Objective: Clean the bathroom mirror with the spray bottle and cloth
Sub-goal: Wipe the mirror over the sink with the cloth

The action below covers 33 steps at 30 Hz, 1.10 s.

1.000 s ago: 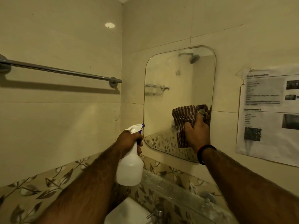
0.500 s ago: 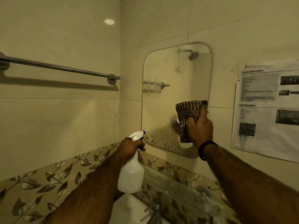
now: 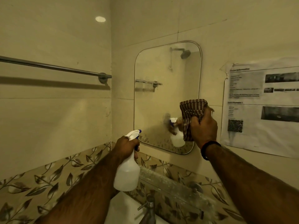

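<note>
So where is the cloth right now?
In the head view the cloth is bunched in the right hand, at the lower right edge of the mirror, left of the paper on the wall.

Head view, near, seemingly facing the mirror (image 3: pixel 166 94).

Brown striped cloth (image 3: pixel 192 113); white spray bottle (image 3: pixel 127 172), blue nozzle.
</note>
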Available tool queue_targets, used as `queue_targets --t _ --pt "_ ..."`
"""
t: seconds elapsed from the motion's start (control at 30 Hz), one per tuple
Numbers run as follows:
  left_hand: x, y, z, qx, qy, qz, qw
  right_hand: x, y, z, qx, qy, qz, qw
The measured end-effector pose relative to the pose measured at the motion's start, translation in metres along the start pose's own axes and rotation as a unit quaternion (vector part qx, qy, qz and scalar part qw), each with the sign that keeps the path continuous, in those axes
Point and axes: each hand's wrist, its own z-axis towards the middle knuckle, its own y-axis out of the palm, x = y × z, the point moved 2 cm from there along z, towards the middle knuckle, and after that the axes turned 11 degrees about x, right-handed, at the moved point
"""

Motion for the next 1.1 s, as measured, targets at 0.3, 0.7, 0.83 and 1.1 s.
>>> queue_targets --t 0.3,0.7,0.83,1.1 --pt "-0.004 -0.003 0.009 0.039 0.025 0.004 0.999 0.005 0.002 0.002 -0.002 -0.005 0.004 1.000" --pt "-0.016 -0.015 0.027 0.101 0.015 0.019 0.995 -0.003 0.026 -0.005 -0.038 -0.013 0.026 0.999" --pt "-0.020 -0.012 0.037 0.096 0.015 -0.001 0.995 -0.016 0.043 0.002 -0.039 -0.024 0.049 0.998" --pt "0.002 -0.007 0.062 0.098 0.036 -0.018 0.994 -0.061 0.068 0.059 0.072 -0.085 0.065 0.992"
